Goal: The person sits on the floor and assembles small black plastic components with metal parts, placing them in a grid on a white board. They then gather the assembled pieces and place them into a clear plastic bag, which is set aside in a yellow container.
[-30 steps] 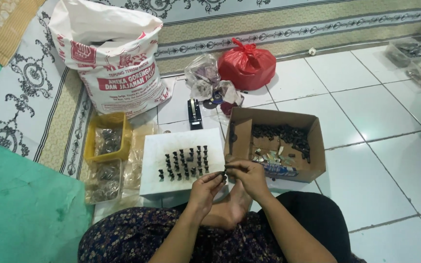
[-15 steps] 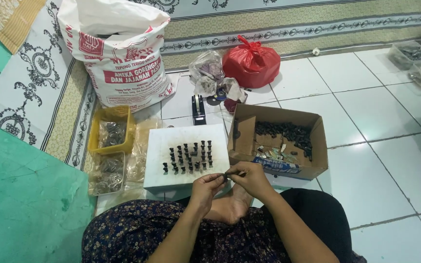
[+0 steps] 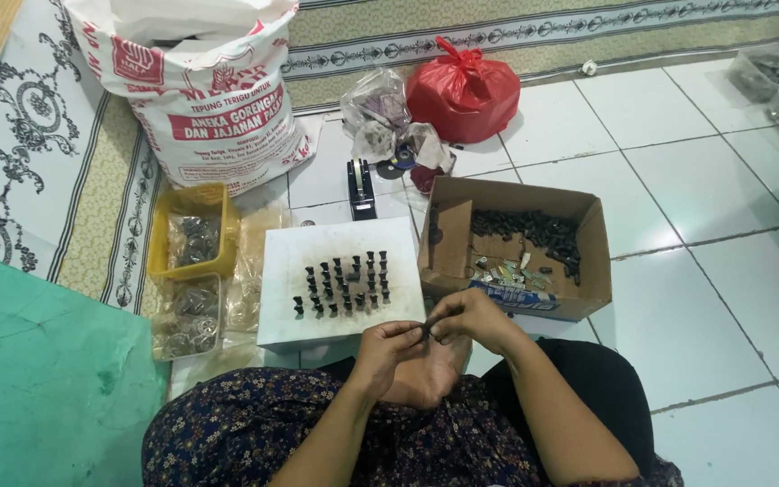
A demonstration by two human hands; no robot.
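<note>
Two hands meet over a small dark part, just short of the white board

Seated on the tiled floor point(image 3: 696, 298), a person brings the left hand point(image 3: 388, 347) and right hand point(image 3: 469, 317) together, fingertips of both pressed on a small dark piece point(image 3: 426, 333) pinched between them; its long axis is too small to tell. The piece lies just beside the near edge of the white board point(image 3: 281, 316), where rows of upright dark parts point(image 3: 343, 284) stand just ahead and to the left. The cardboard box point(image 3: 588, 280) of loose dark pieces sits nearer the right hand; the yellow tray point(image 3: 157, 261) lies well off to the left.
</note>
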